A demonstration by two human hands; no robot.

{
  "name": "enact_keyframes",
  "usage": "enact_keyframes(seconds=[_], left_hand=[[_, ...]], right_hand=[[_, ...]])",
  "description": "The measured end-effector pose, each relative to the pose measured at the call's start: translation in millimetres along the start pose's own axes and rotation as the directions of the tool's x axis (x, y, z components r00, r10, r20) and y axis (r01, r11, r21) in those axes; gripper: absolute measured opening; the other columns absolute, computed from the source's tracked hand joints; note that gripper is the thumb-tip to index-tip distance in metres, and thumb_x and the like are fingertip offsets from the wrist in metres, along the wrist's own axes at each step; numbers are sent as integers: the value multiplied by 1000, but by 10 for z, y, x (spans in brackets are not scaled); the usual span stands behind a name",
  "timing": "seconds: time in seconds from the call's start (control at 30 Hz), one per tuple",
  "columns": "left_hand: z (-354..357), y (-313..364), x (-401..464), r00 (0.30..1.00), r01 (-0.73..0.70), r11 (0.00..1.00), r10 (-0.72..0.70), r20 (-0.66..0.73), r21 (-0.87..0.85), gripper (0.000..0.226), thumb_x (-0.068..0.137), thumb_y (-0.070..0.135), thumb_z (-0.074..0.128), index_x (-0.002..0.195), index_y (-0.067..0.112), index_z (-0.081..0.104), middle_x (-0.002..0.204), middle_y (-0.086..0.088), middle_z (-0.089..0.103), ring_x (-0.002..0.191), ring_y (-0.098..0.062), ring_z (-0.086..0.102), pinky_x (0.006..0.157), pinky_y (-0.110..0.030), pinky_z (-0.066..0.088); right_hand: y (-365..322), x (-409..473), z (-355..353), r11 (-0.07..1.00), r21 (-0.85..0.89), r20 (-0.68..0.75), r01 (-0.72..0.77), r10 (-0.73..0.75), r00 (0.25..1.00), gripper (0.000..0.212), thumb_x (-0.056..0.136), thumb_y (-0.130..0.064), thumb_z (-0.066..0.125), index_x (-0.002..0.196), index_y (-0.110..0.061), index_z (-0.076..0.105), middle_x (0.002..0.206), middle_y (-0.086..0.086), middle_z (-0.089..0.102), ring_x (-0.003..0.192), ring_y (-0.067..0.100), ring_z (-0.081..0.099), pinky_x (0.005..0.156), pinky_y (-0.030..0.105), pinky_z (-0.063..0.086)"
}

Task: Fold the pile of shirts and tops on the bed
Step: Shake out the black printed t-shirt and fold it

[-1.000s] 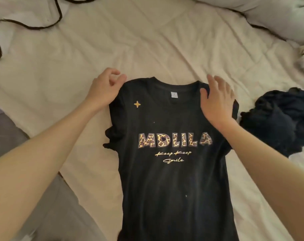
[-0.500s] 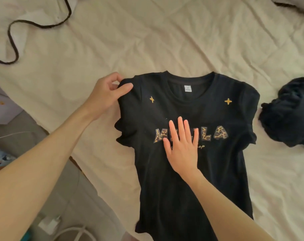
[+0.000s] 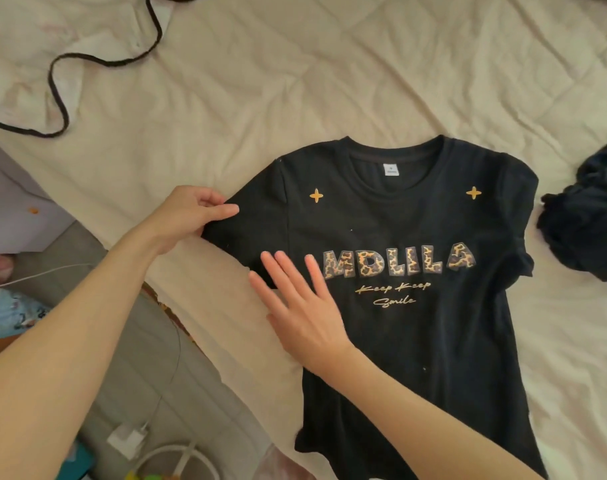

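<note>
T-shirt [image 3: 416, 306] flat on bed [image 3: 295, 81]; heap [image 3: 586, 220], perhaps clothes, right.

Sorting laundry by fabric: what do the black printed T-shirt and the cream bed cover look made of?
Black printed T-shirt: looks like soft matte cotton-type knit, limp, with ribbed collar; leopard lettering seems slightly glossy print. Cream bed cover: apparently quilted woven cloth, matte, stitched lines, creases.

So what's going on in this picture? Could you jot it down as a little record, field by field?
garment: black T-shirt, face up, print reads MDLILA
surface: cream bedspread
left hand: left hand pinches the sleeve edge, drawn outward
right hand: right hand lies flat, fingers spread, on the shirt by the print
waiting: dark crumpled garment at the right edge
folding: not yet begun; shirt spread flat
also there: black cord at the upper left
</note>
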State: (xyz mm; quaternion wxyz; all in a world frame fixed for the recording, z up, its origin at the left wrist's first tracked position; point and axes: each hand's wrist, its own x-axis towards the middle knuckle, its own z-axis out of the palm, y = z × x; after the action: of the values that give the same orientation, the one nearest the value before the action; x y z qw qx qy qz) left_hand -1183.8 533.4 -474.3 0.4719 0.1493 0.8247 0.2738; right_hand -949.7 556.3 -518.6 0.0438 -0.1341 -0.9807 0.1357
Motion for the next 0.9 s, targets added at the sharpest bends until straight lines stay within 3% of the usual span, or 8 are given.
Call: enact_keyframes(seconds=[0.17,0.3,0.47,0.53,0.63,0.77,0.83,0.9], left_hand=[[2,48,31,988,-78,997,81,-131,23,16,87,24,65,95,10,62,82,-2,61,67,-15,56,39,-16,43],[58,38,44,983,-77,996,83,-165,42,20,87,30,65,96,13,65,85,2,62,79,-14,58,57,-19,44],[117,20,-120,996,54,998,-52,-68,15,29,84,36,67,96,10,64,94,-1,66,86,-14,60,71,-23,47],[118,81,-179,991,107,993,-110,-76,-40,13,87,24,65,89,12,60,94,-4,64,89,-18,60,71,-26,50],[179,318,-240,981,44,997,-56,-183,-69,5,89,16,61,88,13,57,85,-2,59,82,-16,58,59,-23,47],[570,787,-361,966,-234,972,231,-119,-16,7,90,22,59,95,18,60,76,2,60,64,-9,58,52,-18,46],[848,906,-376,951,-309,946,310,8,95,28,90,31,59,115,19,55,86,1,62,70,-12,61,62,-24,51],[1087,877,-372,930,-363,884,363,57,294,44,92,37,54,131,21,44,105,0,59,88,-14,58,80,-29,49]], right_hand=[[53,246,259,991,-107,16,-76,78,997,64,83,-18,65,141,-10,40,147,13,40,137,26,36,114,43,26],[48,313,266,996,12,-124,-83,84,989,39,89,-8,40,120,-7,63,125,14,62,121,27,56,102,41,43],[-96,299,60,902,330,-192,-277,351,916,19,84,-10,57,97,-5,70,101,9,72,102,21,67,85,31,53],[-202,276,-129,721,546,-63,-426,542,838,22,90,-9,50,106,-8,66,105,5,69,100,15,65,82,25,52],[-233,236,-387,215,788,246,-577,749,615,17,93,-8,51,106,-17,59,94,-5,64,84,1,59,76,12,45],[-54,123,-560,-343,801,532,-491,785,319,15,92,-7,51,97,-20,55,91,-2,63,86,6,62,85,27,53],[47,7,-590,-506,730,660,-459,696,283,19,94,-9,52,110,-18,51,101,1,61,95,12,62,91,32,52],[154,-150,-603,-530,680,706,-506,659,259,28,94,-14,54,122,-15,49,109,2,61,99,14,62,94,34,51]])
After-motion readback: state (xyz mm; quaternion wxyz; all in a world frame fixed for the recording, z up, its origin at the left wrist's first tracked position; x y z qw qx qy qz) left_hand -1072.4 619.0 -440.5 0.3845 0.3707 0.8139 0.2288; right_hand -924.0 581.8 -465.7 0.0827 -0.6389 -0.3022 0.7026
